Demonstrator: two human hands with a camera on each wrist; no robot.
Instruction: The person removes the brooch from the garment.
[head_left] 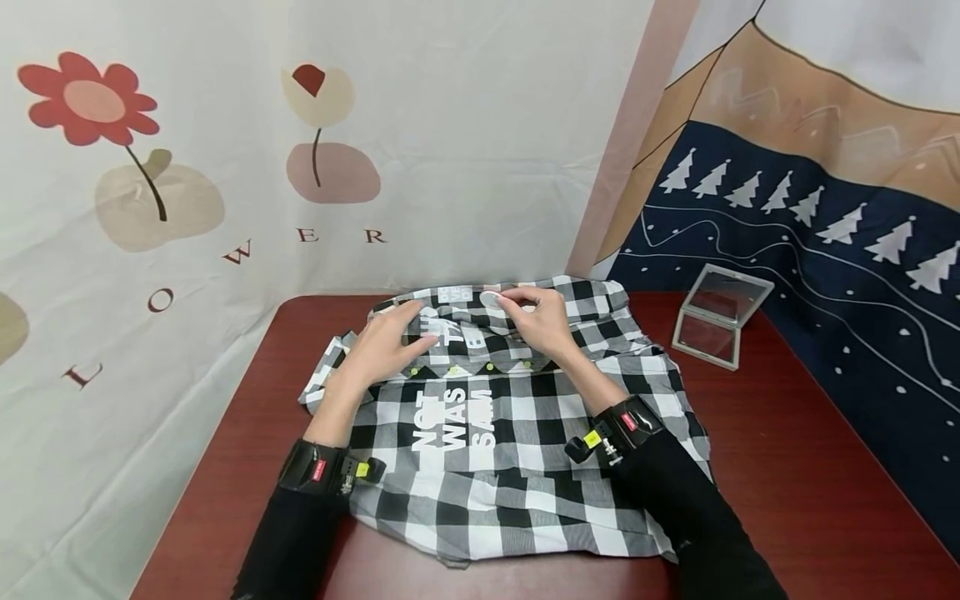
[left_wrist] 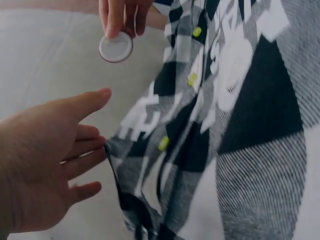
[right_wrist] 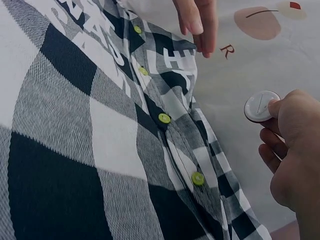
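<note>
white disc (right_wrist: 261,106) pinched in right hand (right_wrist: 295,150) above checked shirt (head_left: 517,433)

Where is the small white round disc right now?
The white disc is pinched in the right hand, above the far edge of the checked shirt, beside the left hand.

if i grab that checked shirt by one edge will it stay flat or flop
The checked shirt will probably flop: thin cloth, already rumpled near the left hand. It looks light and should slide and bunch on the smooth table. The right hand pinches a white disc.
</note>
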